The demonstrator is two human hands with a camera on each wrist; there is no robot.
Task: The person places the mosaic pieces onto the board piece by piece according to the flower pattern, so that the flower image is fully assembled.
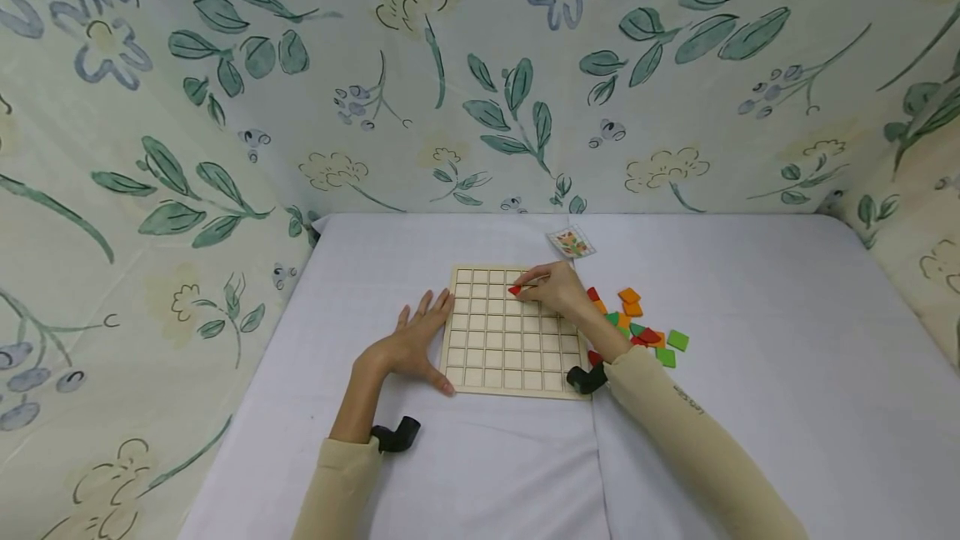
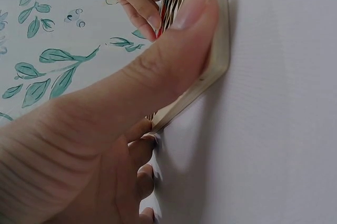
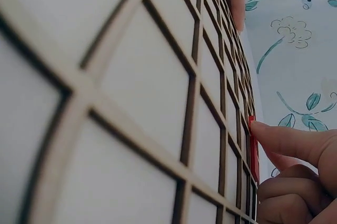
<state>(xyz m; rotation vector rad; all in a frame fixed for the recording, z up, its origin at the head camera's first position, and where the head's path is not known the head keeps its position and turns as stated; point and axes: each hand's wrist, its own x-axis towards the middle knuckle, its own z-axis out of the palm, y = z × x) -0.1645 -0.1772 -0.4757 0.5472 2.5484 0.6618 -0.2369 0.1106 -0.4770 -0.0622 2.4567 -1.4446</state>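
A square wooden grid board lies flat on the table. My left hand is spread along its left edge, fingertips at the side and thumb on the near left corner; the left wrist view shows that thumb close up on the board's rim. Over the far part of the grid, my right hand pinches a small red tile between thumb and finger. In the right wrist view the red tile is at the grid surface; whether it sits inside a cell I cannot tell.
Right of the board lies a loose pile of tiles in orange, green and red, partly behind my right forearm. A small picture card lies beyond the board. White cloth covers the table, with a floral curtain behind.
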